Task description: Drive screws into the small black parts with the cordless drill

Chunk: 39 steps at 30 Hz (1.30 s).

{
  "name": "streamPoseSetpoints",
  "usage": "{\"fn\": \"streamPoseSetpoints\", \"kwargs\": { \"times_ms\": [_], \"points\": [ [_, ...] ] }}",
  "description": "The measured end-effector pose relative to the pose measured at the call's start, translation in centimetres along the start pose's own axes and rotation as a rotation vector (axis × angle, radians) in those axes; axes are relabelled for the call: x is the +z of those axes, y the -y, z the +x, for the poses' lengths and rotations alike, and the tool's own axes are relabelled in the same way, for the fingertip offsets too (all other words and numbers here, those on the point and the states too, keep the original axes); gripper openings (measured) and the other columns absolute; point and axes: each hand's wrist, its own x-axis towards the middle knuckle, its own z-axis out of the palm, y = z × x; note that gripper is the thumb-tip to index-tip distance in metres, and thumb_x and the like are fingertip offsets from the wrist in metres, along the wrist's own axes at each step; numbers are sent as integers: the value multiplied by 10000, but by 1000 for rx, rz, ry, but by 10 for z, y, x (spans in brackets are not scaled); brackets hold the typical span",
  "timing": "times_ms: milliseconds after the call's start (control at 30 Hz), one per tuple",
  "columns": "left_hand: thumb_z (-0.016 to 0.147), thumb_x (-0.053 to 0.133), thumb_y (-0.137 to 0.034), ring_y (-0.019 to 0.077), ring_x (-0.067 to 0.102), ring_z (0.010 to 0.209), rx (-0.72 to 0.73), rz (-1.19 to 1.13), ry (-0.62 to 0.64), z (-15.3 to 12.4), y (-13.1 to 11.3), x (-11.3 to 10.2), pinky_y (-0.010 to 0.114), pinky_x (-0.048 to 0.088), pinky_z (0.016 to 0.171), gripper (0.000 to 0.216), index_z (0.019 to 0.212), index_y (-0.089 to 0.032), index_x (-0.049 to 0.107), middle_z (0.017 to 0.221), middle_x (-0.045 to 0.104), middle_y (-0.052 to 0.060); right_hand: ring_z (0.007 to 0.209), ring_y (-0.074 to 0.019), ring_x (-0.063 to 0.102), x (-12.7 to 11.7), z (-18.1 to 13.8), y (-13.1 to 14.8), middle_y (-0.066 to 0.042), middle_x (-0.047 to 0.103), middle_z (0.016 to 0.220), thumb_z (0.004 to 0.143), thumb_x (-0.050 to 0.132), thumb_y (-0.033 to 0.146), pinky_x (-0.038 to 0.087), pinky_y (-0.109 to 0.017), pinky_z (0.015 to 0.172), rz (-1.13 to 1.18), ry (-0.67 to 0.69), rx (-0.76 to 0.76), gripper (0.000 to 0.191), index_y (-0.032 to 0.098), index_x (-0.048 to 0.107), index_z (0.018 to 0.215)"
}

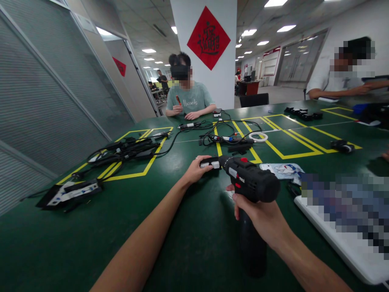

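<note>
My left hand [196, 170] is closed around a small black-and-white block [212, 164], keeping it low over the green table in front of me. In my right hand [258, 217] is a black cordless drill [251, 178] with red details, gripped by its handle. The drill's chuck points away from me and appears to meet the block's right end. Any bit or screw at that spot is hidden behind the drill. Just right of the drill lies a flat item with a cartoon print [282, 170].
Black cables [130, 150] tangle on the left, near a black-and-white part [75, 190]. More cords and a white ring [258, 137] lie ahead on the yellow-taped table [170, 227]. A white-edged device [331, 243] sits right. A co-worker [190, 95] opposite holds an orange tool.
</note>
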Motion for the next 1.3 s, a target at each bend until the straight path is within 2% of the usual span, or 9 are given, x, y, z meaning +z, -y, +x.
{"fn": "streamPoseSetpoints", "kwargs": {
  "times_ms": [67,200,400,633,1100,1300],
  "points": [
    [734,643,-371,231,552,1057,-5,-4,-2,1,0,0,385,422,949,493,1188,-194,570,1154,586,82,527,-143,560,-1,-4,-2,26,576,541,770,562,345,425,-253,534,-14,16,-3,270,183,615,980],
    [724,651,-377,237,546,1069,-14,-11,3,3,0,-1,382,421,952,488,1175,-204,582,1160,588,77,554,-136,568,-4,-9,-10,29,578,560,808,516,352,429,-250,572,-19,76,-34,216,191,614,914],
    [732,631,-380,226,571,1007,-20,-22,20,4,-1,-2,364,452,897,490,1190,-216,576,1140,600,65,544,-132,555,-3,-10,-16,36,578,546,816,505,321,405,-242,559,-57,94,21,198,196,604,933],
    [721,628,-362,225,541,1030,23,-10,3,4,-2,-2,374,399,966,272,937,-213,698,1053,596,55,533,-127,551,-5,-9,-14,37,572,531,800,509,290,407,-236,554,-14,85,55,168,189,595,903],
    [739,622,-363,218,539,1027,60,10,3,6,4,-2,370,397,956,260,936,-214,704,1048,589,56,525,-121,550,-2,-7,-15,39,564,529,797,501,290,405,-225,539,1,75,49,172,184,588,901],
    [727,645,-394,225,544,1013,80,31,28,8,4,-4,368,401,939,284,936,-212,702,1016,606,59,545,-129,555,1,-6,-9,-18,592,562,810,496,357,399,-242,534,-137,62,71,243,156,609,731]
  ]
}}
